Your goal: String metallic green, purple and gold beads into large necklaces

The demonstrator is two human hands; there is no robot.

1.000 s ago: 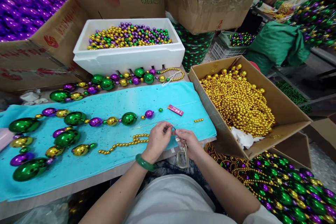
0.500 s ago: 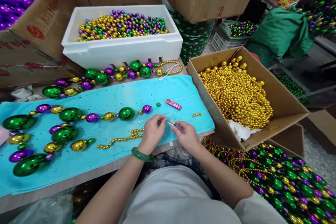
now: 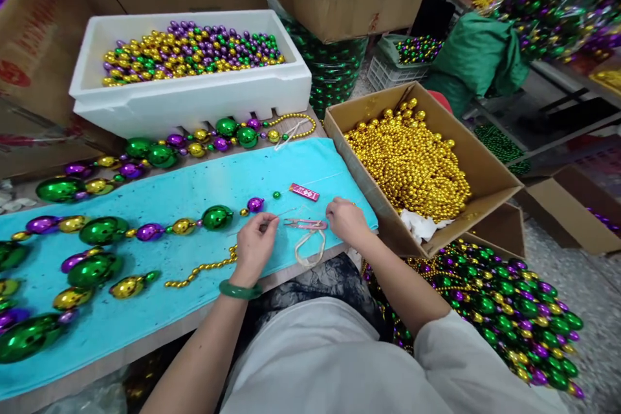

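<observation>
The left hand (image 3: pixel 255 242) pinches a thin needle (image 3: pixel 272 221) near the front edge of the worktop (image 3: pixel 160 330). The right hand (image 3: pixel 345 220), fingers curled closed, rests beside small pink-handled snips (image 3: pixel 305 224) with a pale loop, lying on the turquoise cloth (image 3: pixel 194 194).

Snips (image 3: pixel 305 224) lie on cloth (image 3: pixel 194 187) between both hands, box (image 3: pixel 485 168) right.

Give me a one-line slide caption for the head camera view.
Left hand and right hand rest on a turquoise cloth either side of small snips, beside a strand of beads.
</observation>
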